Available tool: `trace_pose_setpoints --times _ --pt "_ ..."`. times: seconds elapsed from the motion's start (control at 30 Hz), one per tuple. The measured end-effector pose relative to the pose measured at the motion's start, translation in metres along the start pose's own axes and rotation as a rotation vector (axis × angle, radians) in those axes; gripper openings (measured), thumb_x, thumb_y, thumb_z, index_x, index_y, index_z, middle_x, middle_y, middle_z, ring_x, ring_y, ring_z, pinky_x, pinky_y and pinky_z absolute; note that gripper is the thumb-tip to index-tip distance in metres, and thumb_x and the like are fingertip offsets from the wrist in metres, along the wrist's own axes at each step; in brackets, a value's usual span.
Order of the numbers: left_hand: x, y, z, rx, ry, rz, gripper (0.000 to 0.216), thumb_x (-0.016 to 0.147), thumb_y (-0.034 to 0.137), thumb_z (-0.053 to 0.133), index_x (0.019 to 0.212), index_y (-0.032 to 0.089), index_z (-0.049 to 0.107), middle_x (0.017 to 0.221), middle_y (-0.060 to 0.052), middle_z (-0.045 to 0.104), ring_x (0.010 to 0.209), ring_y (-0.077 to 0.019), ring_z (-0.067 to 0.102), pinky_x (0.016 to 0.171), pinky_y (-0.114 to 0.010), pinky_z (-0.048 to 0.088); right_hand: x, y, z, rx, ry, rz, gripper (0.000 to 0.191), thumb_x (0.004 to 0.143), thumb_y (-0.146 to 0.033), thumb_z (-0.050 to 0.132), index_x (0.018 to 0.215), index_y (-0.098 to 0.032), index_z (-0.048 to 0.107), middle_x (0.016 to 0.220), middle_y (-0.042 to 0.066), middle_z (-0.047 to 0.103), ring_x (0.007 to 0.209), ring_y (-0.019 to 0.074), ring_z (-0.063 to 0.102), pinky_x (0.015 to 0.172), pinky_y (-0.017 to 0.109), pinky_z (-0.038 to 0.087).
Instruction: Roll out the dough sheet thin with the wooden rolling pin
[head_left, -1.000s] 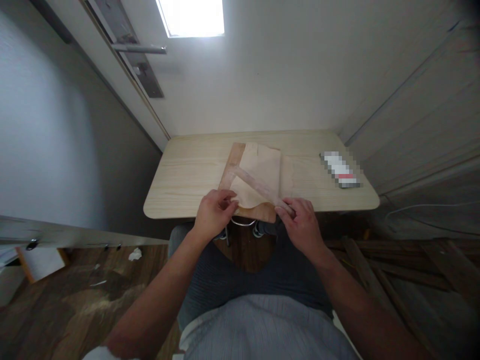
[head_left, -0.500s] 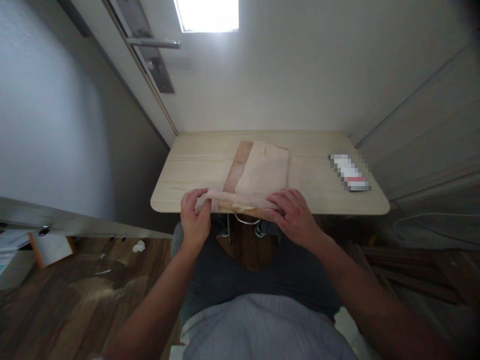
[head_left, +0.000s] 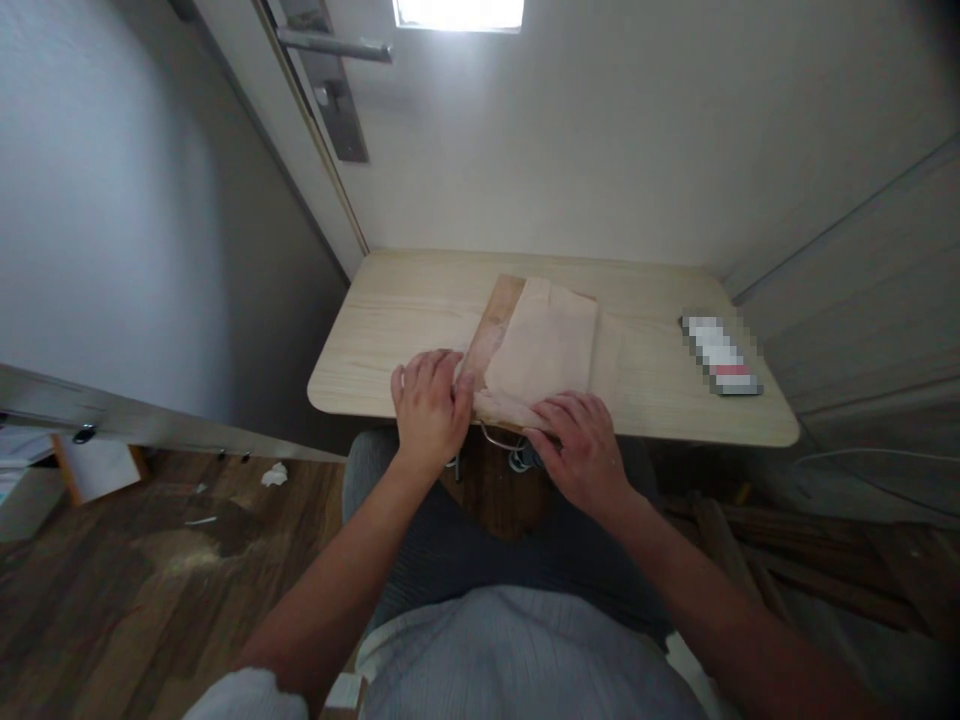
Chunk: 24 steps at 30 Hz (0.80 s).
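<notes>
With both hands pressed on the cloth (head_left: 544, 345) at the counter (head_left: 390, 330) edge, L hand (head_left: 429, 405) lies flat/open, R hand (head_left: 581, 445) pinches the folded hem. Risk: fold may slip off the edge w/ uneven pull.

Left hand (head_left: 429, 402) and right hand (head_left: 582, 452) palm-down, fingers curled, side by side.

Both hands (head_left: 510, 420) on beige cloth (head_left: 544, 345)

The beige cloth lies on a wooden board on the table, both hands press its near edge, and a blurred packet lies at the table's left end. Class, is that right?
Not quite. In the head view the blurred packet lies at the table's right end, not its left. The rest holds: the left hand and right hand press the beige cloth's near edge on the wooden board.
</notes>
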<state>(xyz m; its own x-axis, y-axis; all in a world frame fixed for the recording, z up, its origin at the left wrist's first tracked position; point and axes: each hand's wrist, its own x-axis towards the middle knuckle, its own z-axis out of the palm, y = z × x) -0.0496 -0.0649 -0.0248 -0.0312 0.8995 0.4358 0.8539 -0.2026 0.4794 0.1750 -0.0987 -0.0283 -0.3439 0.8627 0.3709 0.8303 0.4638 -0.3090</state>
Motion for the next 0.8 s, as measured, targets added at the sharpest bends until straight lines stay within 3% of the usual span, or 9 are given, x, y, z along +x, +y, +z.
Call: trace_pose_setpoints --times 0.1,0.2,0.4,0.57,0.8 --pt "0.001 -0.001 0.007 0.06 -0.06 0.026 0.035 0.103 0.034 0.044 0.132 0.027 0.062 0.143 -0.008 0.062 0.141 -0.0305 0.045 0.122 -0.058 0.018 -0.004 -0.014 0.002 -0.099 0.029 0.082 0.033 0.101 -0.038 0.05 0.127 -0.024 0.065 0.134 0.009 0.066 0.131 0.0321 0.048 0.117 0.058 0.023" --pt "-0.003 -0.008 0.013 0.06 -0.066 0.038 0.038 0.103 0.03 0.042 0.136 0.026 0.061 0.144 -0.007 0.063 0.143 -0.0294 0.045 0.122 -0.059 0.017 -0.003 -0.021 0.003 -0.161 0.039 0.129 0.037 0.102 -0.036 0.048 0.135 -0.026 0.062 0.144 0.008 0.061 0.139 0.0344 0.043 0.119 0.064 0.012" --pt "0.002 -0.013 0.014 0.075 -0.078 0.038 0.038 0.103 0.031 0.042 0.133 0.027 0.064 0.143 -0.007 0.064 0.144 -0.031 0.045 0.122 -0.064 0.016 0.008 -0.017 0.006 -0.192 0.018 0.148 0.045 0.105 -0.037 0.04 0.146 -0.024 0.053 0.15 0.01 0.055 0.146 0.0355 0.037 0.118 0.068 0.012" --pt "0.035 -0.01 0.019 0.121 -0.131 0.026 0.039 0.102 0.033 0.042 0.135 0.028 0.062 0.148 -0.008 0.059 0.144 -0.0353 0.042 0.12 -0.069 0.017 0.034 -0.001 0.011 -0.217 -0.016 0.173 0.048 0.105 -0.041 0.037 0.144 -0.022 0.056 0.153 0.012 0.052 0.146 0.0392 0.034 0.115 0.073 0.015" --pt "0.075 -0.016 0.03 0.195 -0.264 0.039 0.046 0.096 0.028 0.047 0.141 0.026 0.057 0.152 -0.014 0.053 0.139 -0.0403 0.046 0.111 -0.074 0.028 0.072 0.021 0.021 -0.229 -0.004 0.265 0.049 0.104 -0.042 0.036 0.144 -0.022 0.058 0.153 0.014 0.051 0.145 0.0421 0.036 0.112 0.077 0.017"
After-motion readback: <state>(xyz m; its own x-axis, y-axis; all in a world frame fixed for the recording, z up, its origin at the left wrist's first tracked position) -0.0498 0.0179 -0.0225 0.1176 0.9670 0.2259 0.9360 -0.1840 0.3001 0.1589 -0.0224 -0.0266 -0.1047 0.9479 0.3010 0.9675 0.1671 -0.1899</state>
